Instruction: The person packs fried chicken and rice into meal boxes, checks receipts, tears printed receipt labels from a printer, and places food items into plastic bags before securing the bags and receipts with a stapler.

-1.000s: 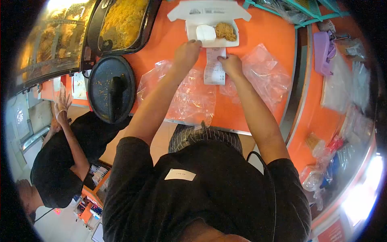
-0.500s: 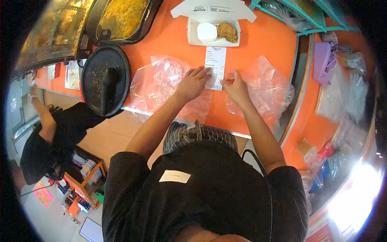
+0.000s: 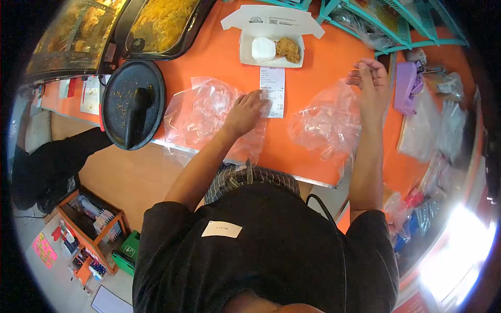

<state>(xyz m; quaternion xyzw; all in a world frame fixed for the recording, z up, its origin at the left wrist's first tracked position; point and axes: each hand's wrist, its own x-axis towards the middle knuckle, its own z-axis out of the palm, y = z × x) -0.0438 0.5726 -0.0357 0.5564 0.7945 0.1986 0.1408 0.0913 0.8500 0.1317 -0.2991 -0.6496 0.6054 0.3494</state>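
Note:
My left hand [image 3: 246, 112] lies with fingers stretched out, its fingertips at the left edge of a printed receipt [image 3: 273, 94] on the orange counter. My right hand [image 3: 369, 78] is raised near the counter's right edge, fingers apart and loosely bent, with nothing seen in it. Just beyond the receipt stands an open paper food box [image 3: 248, 55], holding a white rounded block [image 3: 264, 49] and a piece of fried chicken [image 3: 288, 49]. A clear plastic bag [image 3: 195, 112] lies partly under my left forearm. Another clear plastic bag [image 3: 326, 122] is left of my right forearm.
A round black lid [image 3: 117, 104] with crumbs overhangs the counter's left side, near a tray of yellow food [image 3: 162, 26]. Teal baskets [image 3: 386, 39] stand at the back right, beside a purple pouch [image 3: 404, 88]. Another person's dark clothing [image 3: 57, 161] shows at left.
My right hand has left the receipt and moved right and up, its fingers opening. My left hand stays by the receipt. The person at left has shifted further out of view.

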